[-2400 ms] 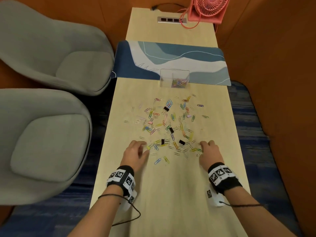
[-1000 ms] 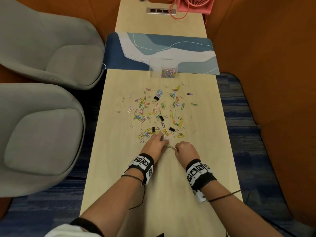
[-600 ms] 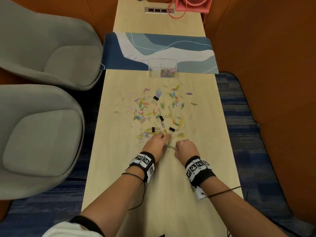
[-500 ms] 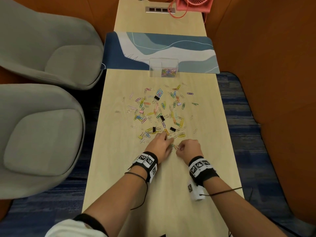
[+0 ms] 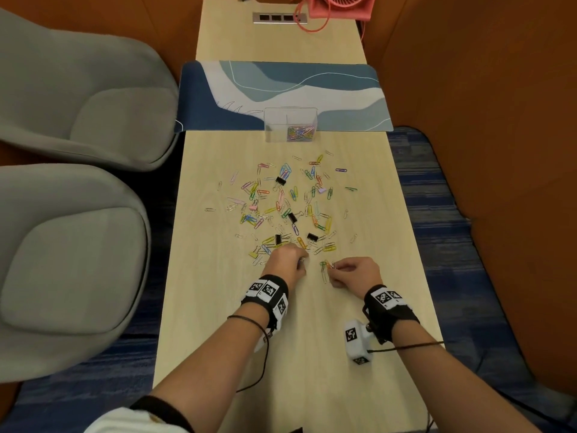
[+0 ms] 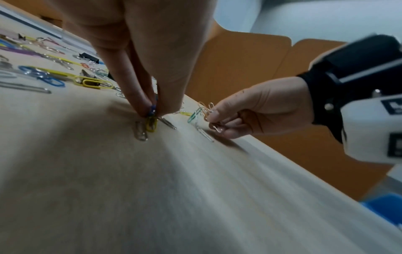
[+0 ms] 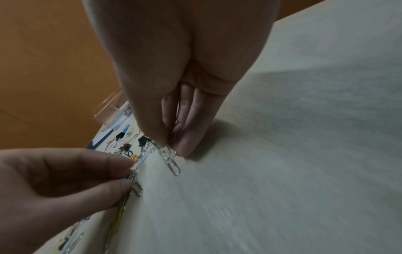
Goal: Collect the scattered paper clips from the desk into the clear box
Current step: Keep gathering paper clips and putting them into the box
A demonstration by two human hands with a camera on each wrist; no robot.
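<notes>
Barely begun: both my hands are pinching clips at the near edge of the scatter.

My left hand (image 5: 285,260) has its fingertips (image 6: 143,108) closed on a small cluster of paper clips (image 6: 150,122) touching the desk (image 5: 296,354); my right hand (image 5: 356,273), just beside it, pinches a few thin clips (image 6: 204,110) lifted slightly off the wood, with a silver clip (image 7: 173,165) lying just below that grip. Beyond both grips spreads the bulk of the scattered clips (image 5: 287,207), black binder clips (image 5: 311,236) mixed among them. Well past that sits the clear box (image 5: 290,125), holding only a small coloured heap in one side. I judge most of the collecting is left.
</notes>
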